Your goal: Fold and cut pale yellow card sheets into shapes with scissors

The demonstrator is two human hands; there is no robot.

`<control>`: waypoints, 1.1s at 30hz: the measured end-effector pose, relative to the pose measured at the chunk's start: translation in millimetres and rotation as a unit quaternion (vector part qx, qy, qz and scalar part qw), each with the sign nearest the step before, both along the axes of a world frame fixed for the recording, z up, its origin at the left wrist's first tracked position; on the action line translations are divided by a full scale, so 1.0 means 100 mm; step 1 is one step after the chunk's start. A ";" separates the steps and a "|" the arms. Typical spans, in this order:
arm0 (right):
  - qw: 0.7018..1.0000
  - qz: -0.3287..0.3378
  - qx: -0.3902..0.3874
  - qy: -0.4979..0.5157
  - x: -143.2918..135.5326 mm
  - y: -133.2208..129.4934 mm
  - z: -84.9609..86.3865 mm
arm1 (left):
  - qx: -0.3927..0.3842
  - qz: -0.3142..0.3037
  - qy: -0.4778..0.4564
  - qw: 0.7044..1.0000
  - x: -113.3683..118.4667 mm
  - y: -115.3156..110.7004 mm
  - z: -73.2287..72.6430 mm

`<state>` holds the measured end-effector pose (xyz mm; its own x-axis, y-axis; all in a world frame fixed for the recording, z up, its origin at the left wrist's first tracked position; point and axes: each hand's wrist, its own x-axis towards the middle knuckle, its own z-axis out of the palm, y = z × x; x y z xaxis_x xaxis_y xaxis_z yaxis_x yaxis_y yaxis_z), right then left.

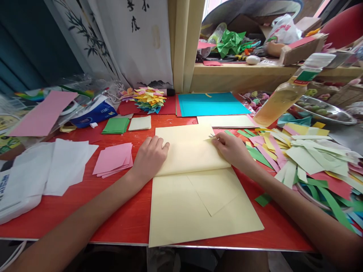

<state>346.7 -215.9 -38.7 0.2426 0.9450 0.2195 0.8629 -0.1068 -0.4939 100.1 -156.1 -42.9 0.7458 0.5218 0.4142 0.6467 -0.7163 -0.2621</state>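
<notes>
A pale yellow sheet, folded over with its fold toward the near side, rests on larger pale yellow sheets at the table's middle. My left hand lies on its left edge, fingers curled and pressed together; what is under them is hidden. On the right edge, my right hand is closed with thumb and fingertips pinched near the paper's edge. A small dark metal object shows at these fingertips, too small to name surely. A loose pale yellow piece sticks out from beneath the folded sheet.
Pink squares, green squares and white sheets lie left. Behind are blue paper and a multicoloured folded-paper piece. A tilted bottle and many paper strips are on the right of the red table.
</notes>
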 end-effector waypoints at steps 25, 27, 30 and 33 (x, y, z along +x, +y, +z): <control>0.998 0.008 -0.033 -0.053 -0.01 0.00 0.04 | -0.221 -0.036 0.030 0.974 0.18 -0.20 -0.05; 0.998 0.009 -0.035 -0.056 -0.02 0.00 0.05 | -0.247 -0.058 0.050 0.966 0.17 -0.17 -0.07; 0.997 0.010 -0.040 -0.061 -0.02 0.00 0.05 | -0.273 -0.079 0.068 0.956 0.17 -0.15 -0.05; 0.997 0.014 -0.047 -0.060 0.00 0.00 0.06 | -0.286 -0.080 0.070 0.952 0.17 -0.16 -0.03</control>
<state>346.6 -216.0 -32.6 0.1920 0.9688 0.1565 0.9189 -0.1215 -0.3752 117.3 -172.2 -45.7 0.8614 0.5077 -0.0136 0.5052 -0.8539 0.1247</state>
